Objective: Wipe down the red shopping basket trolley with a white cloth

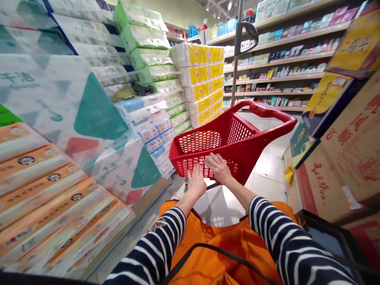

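Red cart (240,151) stands on floor (268,162) right before us, between paper packs (204,85) and cardboard boxes (322,178). Our left hand (196,184) is open, fingers straight, by holey wall (180,166). Our right hand (219,168) is open too, fingers bit bent, by same wall. We see no grip on anything. Cart looks like hard plastic: stiff, smooth, maybe slippery, tough. We guess it pushes easily. Best hold: thick handle (274,113) or top rim.

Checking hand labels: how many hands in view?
2: left hand at the near wall of the red cart; right hand to its right, higher in picture. No other hand shows, though some could be hidden.
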A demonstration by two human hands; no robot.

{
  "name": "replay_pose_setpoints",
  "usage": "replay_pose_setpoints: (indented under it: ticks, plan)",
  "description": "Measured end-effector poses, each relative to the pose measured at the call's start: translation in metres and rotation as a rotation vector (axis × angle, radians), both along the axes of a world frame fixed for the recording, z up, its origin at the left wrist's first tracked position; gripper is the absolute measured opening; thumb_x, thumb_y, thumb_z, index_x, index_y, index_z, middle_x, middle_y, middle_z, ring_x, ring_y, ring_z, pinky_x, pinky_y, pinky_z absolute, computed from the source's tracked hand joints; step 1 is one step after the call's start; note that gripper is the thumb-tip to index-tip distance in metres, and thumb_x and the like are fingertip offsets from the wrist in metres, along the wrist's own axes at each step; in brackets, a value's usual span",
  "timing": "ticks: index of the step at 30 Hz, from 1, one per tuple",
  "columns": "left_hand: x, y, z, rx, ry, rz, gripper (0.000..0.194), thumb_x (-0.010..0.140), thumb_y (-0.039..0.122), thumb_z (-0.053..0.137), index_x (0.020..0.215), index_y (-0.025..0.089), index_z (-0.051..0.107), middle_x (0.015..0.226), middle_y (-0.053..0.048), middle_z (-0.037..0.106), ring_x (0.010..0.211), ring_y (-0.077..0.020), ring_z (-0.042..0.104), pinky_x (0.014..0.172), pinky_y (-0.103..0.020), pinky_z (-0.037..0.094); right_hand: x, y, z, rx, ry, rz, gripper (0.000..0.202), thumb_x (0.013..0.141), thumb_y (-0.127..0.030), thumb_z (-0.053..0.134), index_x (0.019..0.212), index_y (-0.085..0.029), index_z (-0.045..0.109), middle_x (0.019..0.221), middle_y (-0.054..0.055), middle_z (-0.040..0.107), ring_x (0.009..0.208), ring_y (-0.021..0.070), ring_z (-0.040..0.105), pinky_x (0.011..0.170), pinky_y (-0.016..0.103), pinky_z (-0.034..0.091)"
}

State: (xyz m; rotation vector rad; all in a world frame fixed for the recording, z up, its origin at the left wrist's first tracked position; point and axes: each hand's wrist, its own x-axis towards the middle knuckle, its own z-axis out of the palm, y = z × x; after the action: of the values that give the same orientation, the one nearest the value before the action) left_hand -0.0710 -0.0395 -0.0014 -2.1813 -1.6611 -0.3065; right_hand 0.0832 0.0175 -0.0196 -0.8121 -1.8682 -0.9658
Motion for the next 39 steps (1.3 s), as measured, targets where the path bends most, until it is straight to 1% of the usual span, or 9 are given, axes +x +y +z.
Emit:
replay_pose_setpoints:
  ticks: [3, 5, 7, 12, 14, 24, 27, 33, 39]
  plan:
    - [0.006, -0.002, -0.003, 0.006, 0.026, -0.033, 0.074, 0.075, 0.022, 0.044, 0.142, 0.007, 0.019, 0.149, -0.012, 0.008, 0.137, -0.0208, 0.007, 0.110, -0.049, 0.010, 0.008, 0.009, -0.041, -0.131, -0.085, 0.014, 0.030, 0.088, -0.013, 0.044, 0.111, -0.015, 0.062, 0.125, 0.008, 0.053, 0.129, 0.0248, 0.034, 0.108, 0.051, 0.024]
    - [0.008, -0.002, -0.004, 0.012, 0.036, -0.048, 0.073, 0.074, 0.022, 0.044, 0.142, 0.006, 0.020, 0.149, -0.012, 0.008, 0.137, -0.0209, 0.009, 0.110, -0.050, 0.010, 0.016, 0.008, -0.054, -0.185, -0.142, 0.029, 0.027, 0.087, -0.013, 0.046, 0.107, -0.015, 0.064, 0.122, 0.009, 0.055, 0.129, 0.0239, 0.034, 0.108, 0.051, 0.024]
    - [0.012, -0.002, -0.003, 0.025, 0.040, -0.066, 0.073, 0.074, 0.022, 0.044, 0.141, 0.006, 0.022, 0.149, -0.012, 0.010, 0.137, -0.0210, 0.009, 0.110, -0.049, 0.011, 0.025, 0.001, -0.048, -0.154, -0.157, 0.041, 0.028, 0.088, -0.013, 0.045, 0.108, -0.016, 0.063, 0.124, 0.008, 0.054, 0.130, 0.0236, 0.032, 0.108, 0.050, 0.024]
    - [0.031, -0.001, 0.005, 0.051, 0.035, -0.091, 0.074, 0.071, 0.019, 0.045, 0.141, 0.005, 0.023, 0.149, -0.011, 0.012, 0.137, -0.0219, 0.008, 0.110, -0.050, 0.010, 0.041, -0.016, 0.006, 0.027, 0.030, -0.017, 0.035, 0.091, -0.013, 0.038, 0.121, -0.019, 0.056, 0.132, 0.004, 0.047, 0.135, 0.0224, 0.022, 0.110, 0.046, 0.022]
    - [0.041, -0.003, 0.009, 0.056, 0.030, -0.125, 0.074, 0.071, 0.018, 0.043, 0.141, 0.005, 0.023, 0.149, -0.010, 0.011, 0.137, -0.0214, 0.007, 0.110, -0.050, 0.008, 0.045, -0.016, 0.016, 0.028, 0.091, -0.054, 0.035, 0.092, -0.014, 0.038, 0.122, -0.020, 0.055, 0.133, 0.003, 0.046, 0.135, 0.0217, 0.022, 0.110, 0.046, 0.022]
    - [0.059, -0.011, 0.010, 0.017, 0.063, -0.205, 0.075, 0.070, 0.016, 0.042, 0.141, 0.005, 0.022, 0.149, -0.010, 0.012, 0.137, -0.0206, 0.008, 0.110, -0.050, 0.009, 0.059, -0.005, -0.041, -0.214, -0.074, -0.063, 0.037, 0.087, -0.011, 0.043, 0.122, -0.014, 0.055, 0.130, 0.010, 0.048, 0.129, 0.0245, 0.034, 0.106, 0.049, 0.029]
    - [0.061, -0.009, 0.013, 0.047, 0.075, -0.209, 0.074, 0.071, 0.017, 0.042, 0.141, 0.005, 0.022, 0.149, -0.010, 0.012, 0.137, -0.0215, 0.009, 0.110, -0.050, 0.009, 0.067, -0.017, -0.027, -0.186, -0.072, -0.047, 0.036, 0.088, -0.012, 0.042, 0.121, -0.016, 0.057, 0.127, 0.009, 0.051, 0.128, 0.0231, 0.035, 0.105, 0.046, 0.031]
    - [0.078, -0.007, 0.027, 0.112, 0.111, -0.230, 0.067, 0.077, 0.019, 0.038, 0.141, 0.003, 0.022, 0.149, -0.011, 0.009, 0.137, -0.0226, 0.006, 0.110, -0.051, 0.007, 0.097, -0.036, 0.016, 0.046, 0.234, -0.176, 0.041, 0.090, -0.009, 0.035, 0.126, -0.019, 0.052, 0.132, 0.004, 0.046, 0.133, 0.0220, 0.026, 0.108, 0.044, 0.026]
    - [0.097, -0.014, 0.020, 0.091, 0.154, -0.321, 0.067, 0.077, 0.017, 0.038, 0.141, 0.005, 0.023, 0.149, -0.011, 0.012, 0.137, -0.0232, 0.008, 0.110, -0.051, 0.008, 0.111, -0.033, -0.037, -0.058, 0.135, -0.197, 0.036, 0.091, -0.011, 0.035, 0.118, -0.017, 0.058, 0.125, 0.005, 0.053, 0.127, 0.0235, 0.036, 0.102, 0.047, 0.032]
